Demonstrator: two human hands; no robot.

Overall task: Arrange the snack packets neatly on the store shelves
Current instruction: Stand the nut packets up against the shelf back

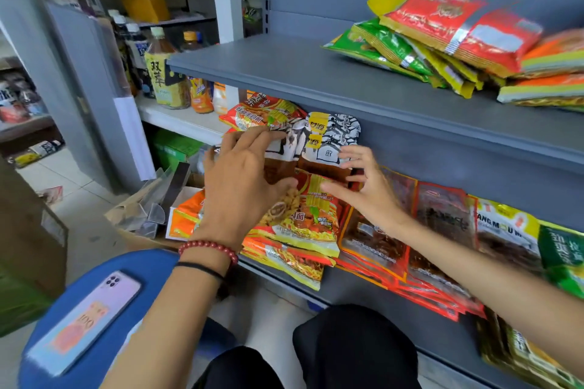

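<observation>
I face grey store shelves. On the middle shelf (347, 281) two white-and-brown snack packets (331, 139) stand upright behind a stack of orange noodle packets (300, 227). My left hand (243, 180) lies flat over the left white-and-brown packet, fingers stretched out and thumb on the top noodle packet. My right hand (363, 189), fingers spread, touches the right white-and-brown packet and the noodle stack's right edge. Dark red packets (379, 237) and yellow packets (505, 230) lean in a row to the right. Red and green packets (442, 31) lie heaped on the upper shelf (316, 73).
A blue stool (151, 265) with a phone (85, 322) on it stands at my lower left. Beyond it is an open cardboard box (142, 230) holding plastic pieces and an orange packet. Bottles (164, 73) fill a white shelf at left. More packets (518, 354) sit on the bottom shelf.
</observation>
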